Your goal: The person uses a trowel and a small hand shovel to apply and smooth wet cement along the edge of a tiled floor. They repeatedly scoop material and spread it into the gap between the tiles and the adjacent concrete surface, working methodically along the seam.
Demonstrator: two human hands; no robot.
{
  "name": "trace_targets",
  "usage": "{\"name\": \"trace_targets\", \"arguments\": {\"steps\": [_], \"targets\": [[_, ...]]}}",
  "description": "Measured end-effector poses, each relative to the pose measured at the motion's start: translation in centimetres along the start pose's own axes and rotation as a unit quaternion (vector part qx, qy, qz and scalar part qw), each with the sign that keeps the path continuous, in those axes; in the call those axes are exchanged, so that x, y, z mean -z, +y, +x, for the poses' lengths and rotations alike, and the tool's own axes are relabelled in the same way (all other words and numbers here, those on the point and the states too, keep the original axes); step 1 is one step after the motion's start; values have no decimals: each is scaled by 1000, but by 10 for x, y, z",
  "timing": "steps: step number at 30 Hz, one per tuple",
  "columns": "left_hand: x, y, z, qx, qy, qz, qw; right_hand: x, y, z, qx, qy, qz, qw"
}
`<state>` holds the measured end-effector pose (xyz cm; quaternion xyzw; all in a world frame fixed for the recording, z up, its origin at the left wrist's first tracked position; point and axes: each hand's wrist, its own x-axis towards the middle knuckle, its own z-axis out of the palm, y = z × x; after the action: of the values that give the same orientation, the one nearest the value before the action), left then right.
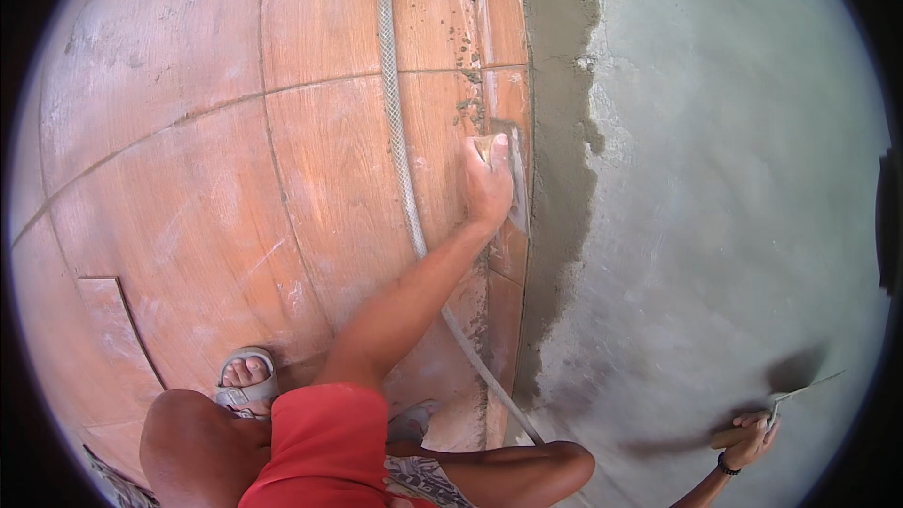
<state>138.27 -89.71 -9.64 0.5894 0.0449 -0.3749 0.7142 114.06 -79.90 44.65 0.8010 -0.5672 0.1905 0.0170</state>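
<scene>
My left hand (489, 190) is closed around the tan handle of a flat finishing trowel (518, 190), thumb along the top. Its grey blade lies on the narrow tile strip (508, 254) beside the wet mortar band (562, 150); my fingers hide part of it. Low on the right, my right hand (750, 440), with a dark bracelet at the wrist, grips a pointing trowel (788, 395) by its handle. That thin blade shows nearly edge-on and points up and right, over the grey floor (715, 188), where its shadow falls.
A clear braided hose (397, 122) runs down the wood-look tiles (329, 160) and past my knee. Mortar crumbs (467, 75) lie along the tile edge. A loose tile piece (118, 320) rests at the left. My sandalled foot (246, 378) stands on the tiles.
</scene>
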Motion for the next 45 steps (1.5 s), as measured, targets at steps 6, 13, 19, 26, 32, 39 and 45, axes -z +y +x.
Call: {"name": "trace_targets", "arguments": {"steps": [6,13,19,26,32,39,45], "targets": [[-36,83,70,-2,-26,176,984,-3,-6,0,17,8,-16,1000],[-24,40,-73,-29,-159,132,978,-1,-4,-1,18,25,-27,999],[-7,37,-76,-53,-109,88,989,-6,-7,-2,-5,23,-7,1000],[-54,105,34,-57,-59,158,984,-4,-1,0,17,17,0,1000],[-33,63,-130,-123,-236,105,958,-7,-10,-3,9,42,-29,999],[-12,69,-94,-75,-197,109,971,-11,-6,0,16,22,11,1000],[-52,123,1,-46,-81,152,984,-13,-1,1,21,47,-2,999]]}}
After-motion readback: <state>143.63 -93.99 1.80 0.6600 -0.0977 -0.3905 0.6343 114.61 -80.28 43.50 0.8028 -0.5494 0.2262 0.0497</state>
